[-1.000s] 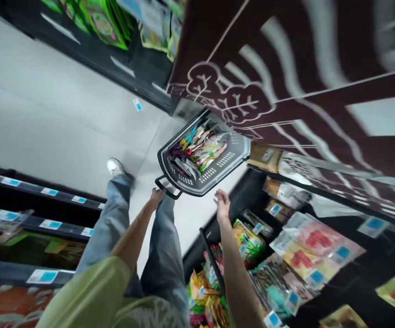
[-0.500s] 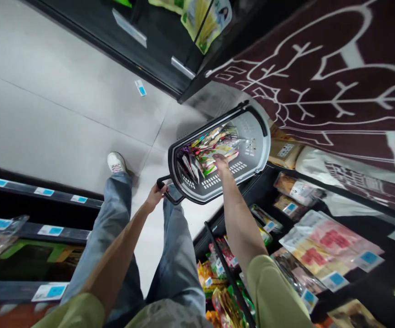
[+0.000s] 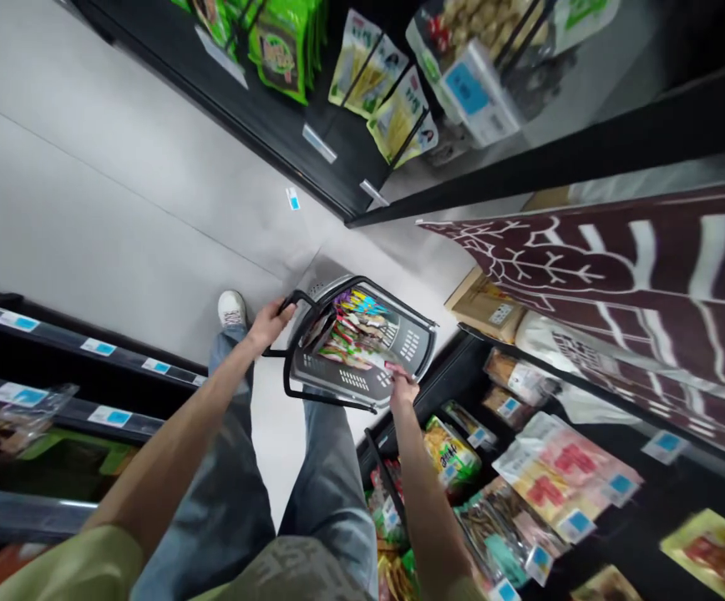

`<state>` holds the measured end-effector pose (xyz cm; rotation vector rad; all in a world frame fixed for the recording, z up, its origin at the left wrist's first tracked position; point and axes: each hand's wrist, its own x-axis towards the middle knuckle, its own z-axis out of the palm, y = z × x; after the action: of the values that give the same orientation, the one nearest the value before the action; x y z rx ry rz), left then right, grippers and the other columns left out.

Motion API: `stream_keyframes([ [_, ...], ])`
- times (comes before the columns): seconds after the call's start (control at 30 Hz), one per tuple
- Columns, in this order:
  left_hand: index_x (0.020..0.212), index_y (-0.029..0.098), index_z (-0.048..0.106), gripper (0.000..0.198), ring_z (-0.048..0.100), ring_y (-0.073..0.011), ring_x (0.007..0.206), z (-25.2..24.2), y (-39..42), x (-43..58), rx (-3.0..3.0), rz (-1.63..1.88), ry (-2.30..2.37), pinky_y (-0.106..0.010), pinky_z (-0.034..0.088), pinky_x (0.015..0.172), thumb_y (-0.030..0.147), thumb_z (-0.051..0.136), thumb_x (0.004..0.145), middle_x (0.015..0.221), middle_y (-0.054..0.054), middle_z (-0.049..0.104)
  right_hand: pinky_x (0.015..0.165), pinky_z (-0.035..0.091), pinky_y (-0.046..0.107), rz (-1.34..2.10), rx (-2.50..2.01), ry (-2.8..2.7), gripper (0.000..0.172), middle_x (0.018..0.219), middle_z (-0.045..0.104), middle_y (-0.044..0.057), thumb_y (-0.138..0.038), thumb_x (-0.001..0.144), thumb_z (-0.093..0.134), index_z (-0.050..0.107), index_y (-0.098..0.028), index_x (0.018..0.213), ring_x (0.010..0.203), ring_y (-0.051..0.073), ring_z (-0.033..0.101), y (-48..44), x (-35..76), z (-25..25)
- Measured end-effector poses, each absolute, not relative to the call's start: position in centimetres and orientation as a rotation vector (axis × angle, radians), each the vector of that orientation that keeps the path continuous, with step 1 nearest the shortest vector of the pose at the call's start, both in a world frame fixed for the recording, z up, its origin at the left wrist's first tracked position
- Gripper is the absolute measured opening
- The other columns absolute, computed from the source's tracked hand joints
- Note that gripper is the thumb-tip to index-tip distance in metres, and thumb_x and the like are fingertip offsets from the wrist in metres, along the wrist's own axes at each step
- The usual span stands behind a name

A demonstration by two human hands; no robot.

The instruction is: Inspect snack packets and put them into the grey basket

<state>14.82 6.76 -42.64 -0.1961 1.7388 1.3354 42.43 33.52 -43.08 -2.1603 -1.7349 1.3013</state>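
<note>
A grey plastic shopping basket [image 3: 411, 344] with a black rim and black handle hangs tilted in front of my legs. My left hand [image 3: 270, 324] is closed round its handle [image 3: 303, 297] at the left end. Inside lie several colourful snack packets [image 3: 362, 321], heaped toward the left end and the far side. My right hand [image 3: 403, 387] is at the near right part of the basket, its fingers pinched on the edge of a packet [image 3: 377, 361] with white and red showing. The fingers hide part of that packet.
Black shelves [image 3: 312, 167] with hanging green and yellow packets stand ahead. Right, a low shelf carries meat packs [image 3: 563, 467] and price tags; a dark red printed banner [image 3: 588, 259] hangs above a cardboard box [image 3: 488, 309]. More shelving [image 3: 87, 401] lies left. A price tag [image 3: 293, 199] lies on the floor.
The basket has come lower and tipped in view. My right hand has drawn back from the packets toward the near right side. My left hand stays on the handle. The view has shifted.
</note>
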Motion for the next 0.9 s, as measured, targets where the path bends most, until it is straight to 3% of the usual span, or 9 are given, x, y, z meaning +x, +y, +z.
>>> stream_keyframes([
  [0.2, 0.071, 0.02, 0.048, 0.035, 0.038, -0.0101, 0.049, -40.1, 4.6, 12.4, -0.156, 1.324, 1.746, -0.023, 0.029, 0.049, 0.051, 0.054, 0.086, 0.051, 0.007, 0.042, 0.059, 0.046, 0.028, 1.368, -2.137, -1.598, 0.028, 0.081, 0.074, 0.008, -0.037, 0.057, 0.068, 0.07, -0.016, 0.074, 0.073, 0.021, 0.066, 27.3, 43.3, -37.2],
  [0.33, 0.077, 0.019, 0.053, 0.035, 0.036, -0.0094, 0.047, -39.8, 2.4, 11.3, -0.191, 1.345, 1.761, -0.023, 0.027, 0.047, 0.053, 0.054, 0.084, 0.053, 0.007, 0.041, 0.065, 0.047, 0.03, 1.434, -2.081, -1.51, 0.035, 0.09, 0.075, 0.009, -0.037, 0.057, 0.073, 0.072, -0.016, 0.085, 0.078, 0.022, 0.065, 24.6, 42.3, -34.6],
  [0.43, 0.084, 0.016, 0.058, 0.038, 0.037, -0.0097, 0.047, -40.2, -0.1, 9.8, -0.215, 1.33, 1.835, -0.022, 0.026, 0.046, 0.054, 0.054, 0.084, 0.055, 0.006, 0.042, 0.066, 0.045, 0.029, 1.514, -2.051, -1.531, 0.038, 0.087, 0.073, 0.006, -0.036, 0.06, 0.076, 0.073, -0.015, 0.092, 0.07, 0.016, 0.059, 23.4, 41.3, -33.0],
  [0.5, 0.091, 0.015, 0.061, 0.041, 0.043, -0.0114, 0.05, -40.7, -2.0, 8.2, -0.199, 1.279, 1.889, -0.022, 0.031, 0.047, 0.055, 0.052, 0.085, 0.058, 0.004, 0.049, 0.065, 0.042, 0.027, 1.548, -2.02, -1.596, 0.037, 0.081, 0.07, 0.003, -0.036, 0.062, 0.077, 0.072, -0.015, 0.094, 0.064, 0.013, 0.052, 22.8, 40.6, -31.8],
  [0.57, 0.097, 0.014, 0.063, 0.04, 0.055, -0.0158, 0.063, -40.9, -3.9, 6.4, -0.142, 1.188, 2.001, -0.025, 0.043, 0.058, 0.05, 0.049, 0.087, 0.071, -0.003, 0.062, 0.066, 0.041, 0.026, 1.593, -1.971, -1.669, 0.037, 0.076, 0.067, 0.0, -0.036, 0.065, 0.077, 0.071, -0.016, 0.095, 0.062, 0.011, 0.048, 22.0, 39.6, -30.3],
  [0.63, 0.11, 0.012, 0.062, 0.04, 0.063, -0.0233, 0.089, -40.4, -5.7, 4.8, -0.119, 1.045, 2.204, -0.034, 0.05, 0.08, 0.041, 0.047, 0.086, 0.098, -0.012, 0.069, 0.066, 0.04, 0.025, 1.661, -1.907, -1.719, 0.036, 0.072, 0.063, -0.003, -0.036, 0.068, 0.076, 0.069, -0.018, 0.098, 0.064, 0.012, 0.048, 21.0, 38.2, -28.4],
  [0.73, 0.128, 0.004, 0.052, 0.055, 0.053, -0.0351, 0.122, -37.3, -7.9, 4.4, -0.147, 0.841, 2.447, -0.05, 0.04, 0.105, 0.029, 0.049, 0.08, 0.129, -0.024, 0.06, 0.066, 0.041, 0.024, 1.762, -1.801, -1.744, 0.034, 0.072, 0.06, -0.004, -0.038, 0.071, 0.075, 0.065, -0.02, 0.099, 0.065, 0.012, 0.049, 19.1, 35.4, -24.6],
  [0.9, 0.124, 0.01, 0.06, 0.056, 0.053, -0.0355, 0.128, -26.6, -9.1, 11.1, 0.097, 1.097, 2.268, -0.046, 0.041, 0.11, 0.033, 0.052, 0.073, 0.131, -0.017, 0.063, 0.066, 0.046, 0.026, 1.964, -1.593, -1.642, 0.038, 0.084, 0.065, 0.002, -0.05, 0.067, 0.078, 0.064, -0.021, 0.087, 0.067, 0.014, 0.053, 15.3, 29.7, -17.3],
])
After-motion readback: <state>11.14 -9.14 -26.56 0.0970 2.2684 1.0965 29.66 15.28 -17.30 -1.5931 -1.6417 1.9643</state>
